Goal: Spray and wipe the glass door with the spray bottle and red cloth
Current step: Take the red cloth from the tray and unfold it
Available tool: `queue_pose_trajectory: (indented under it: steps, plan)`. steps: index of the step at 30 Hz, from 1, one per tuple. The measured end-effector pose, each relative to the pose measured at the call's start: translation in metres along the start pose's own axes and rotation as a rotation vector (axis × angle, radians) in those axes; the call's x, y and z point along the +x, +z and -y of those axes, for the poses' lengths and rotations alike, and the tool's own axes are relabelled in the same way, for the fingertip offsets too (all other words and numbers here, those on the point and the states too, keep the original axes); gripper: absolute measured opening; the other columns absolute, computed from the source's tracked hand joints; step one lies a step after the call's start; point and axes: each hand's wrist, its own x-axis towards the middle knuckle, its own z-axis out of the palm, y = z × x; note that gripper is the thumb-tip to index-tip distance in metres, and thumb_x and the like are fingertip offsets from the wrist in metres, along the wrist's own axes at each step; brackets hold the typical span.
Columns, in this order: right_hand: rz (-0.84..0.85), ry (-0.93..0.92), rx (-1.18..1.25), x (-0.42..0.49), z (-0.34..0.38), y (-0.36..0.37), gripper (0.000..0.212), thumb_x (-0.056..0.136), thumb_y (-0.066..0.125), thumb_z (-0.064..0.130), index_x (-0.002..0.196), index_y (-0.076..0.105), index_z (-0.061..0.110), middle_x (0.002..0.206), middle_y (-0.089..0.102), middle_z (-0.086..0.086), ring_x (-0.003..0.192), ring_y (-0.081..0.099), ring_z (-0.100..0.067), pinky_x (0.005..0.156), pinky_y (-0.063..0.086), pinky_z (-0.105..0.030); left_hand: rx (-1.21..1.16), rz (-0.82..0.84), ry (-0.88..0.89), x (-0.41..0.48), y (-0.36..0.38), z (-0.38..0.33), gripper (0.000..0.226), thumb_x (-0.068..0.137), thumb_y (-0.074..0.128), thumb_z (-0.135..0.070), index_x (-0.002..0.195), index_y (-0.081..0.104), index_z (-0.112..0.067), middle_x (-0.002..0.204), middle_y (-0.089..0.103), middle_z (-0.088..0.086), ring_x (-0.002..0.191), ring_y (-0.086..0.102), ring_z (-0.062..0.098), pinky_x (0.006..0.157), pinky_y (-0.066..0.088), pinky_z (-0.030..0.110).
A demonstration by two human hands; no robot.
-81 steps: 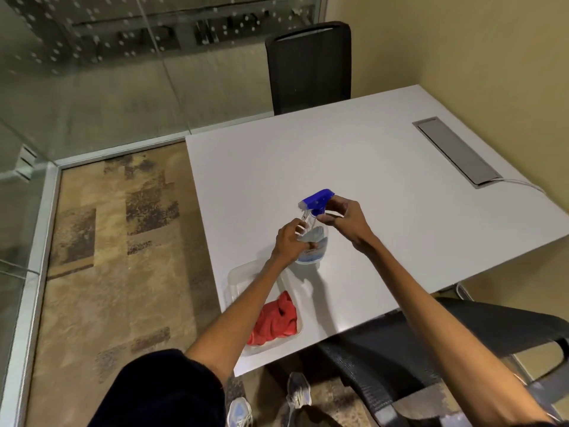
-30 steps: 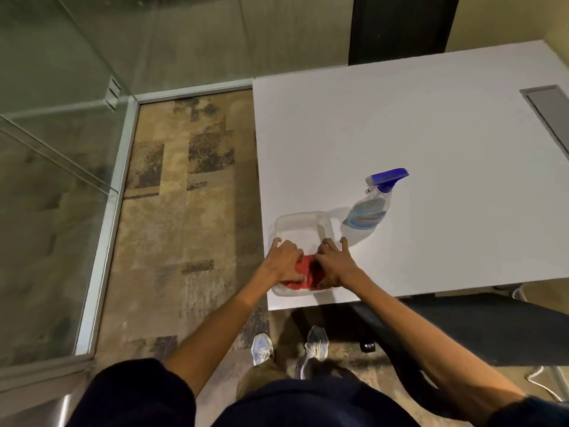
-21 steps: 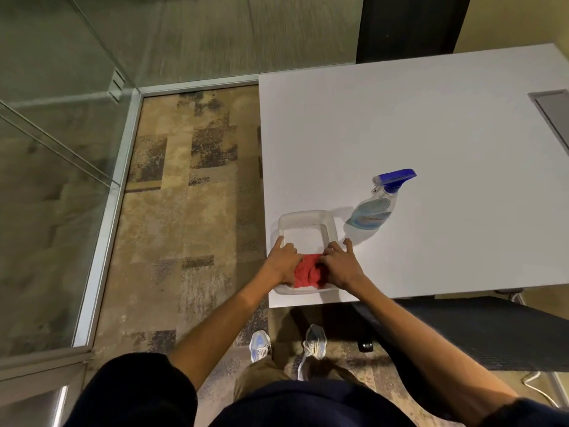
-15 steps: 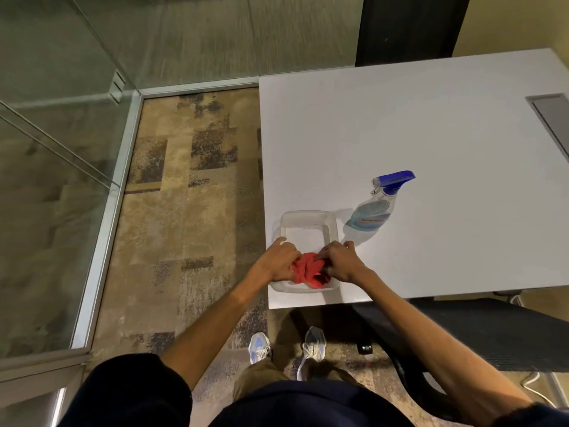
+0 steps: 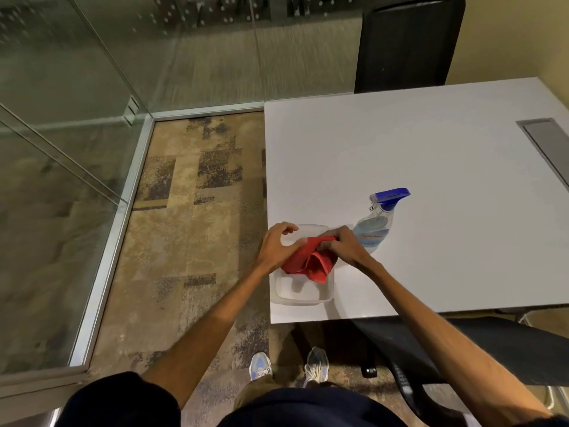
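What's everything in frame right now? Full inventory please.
cloth: 1, red, held over the tub
tub: 1, clear, table's near left corner
bottle: 1, clear with blue head, on table right of tub
table: 1, white, right of view
hatch: 1, grey, in table, right edge
chairs: 2, black, table's far side and near side
glass: several panes, clear, left and far
carpet: 1, brown, floor
shoes: 2, pale, on carpet
left hand: 1, grips cloth
right hand: 1, pinches cloth

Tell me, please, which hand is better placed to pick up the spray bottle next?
Probably the right. The right hand sits beside the spray bottle, while the left hand is across the container; the left could hold the red cloth both grip.
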Motion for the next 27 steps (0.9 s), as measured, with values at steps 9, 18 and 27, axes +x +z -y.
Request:
queue_pose_trajectory:
  steps: [9,18,27]
  plan:
    - [-0.004,-0.059,0.164,0.003,0.013,-0.014,0.032,0.079,0.063,-0.004,0.089,0.079,0.022,0.083,0.078,0.004,0.079,0.070,-0.005,0.069,0.054,-0.014,0.214,0.307,0.054,0.009,-0.028,-0.005,0.035,0.086,0.076,-0.026,0.112,0.069,-0.003,0.104,0.072,0.011,0.090,0.062,0.016,0.081,0.049,0.026]
    - [-0.044,-0.044,0.305,0.003,0.020,-0.016,0.017,0.090,0.072,0.020,0.107,0.074,0.021,0.101,0.075,0.002,0.091,0.071,-0.010,0.073,0.056,-0.017,0.019,0.186,-0.094,0.013,-0.053,-0.009,0.029,0.101,0.054,-0.030,0.096,0.072,-0.008,0.085,0.067,0.001,0.081,0.061,0.014,0.068,0.044,0.020]
    - [-0.083,-0.046,0.366,0.005,0.039,-0.001,0.018,0.091,0.071,0.014,0.109,0.072,0.015,0.103,0.072,0.000,0.098,0.067,-0.020,0.069,0.055,-0.017,0.220,0.001,-0.004,-0.006,-0.040,-0.013,0.042,0.094,0.062,-0.043,0.129,0.056,-0.020,0.132,0.052,0.003,0.120,0.055,0.021,0.106,0.042,0.044]
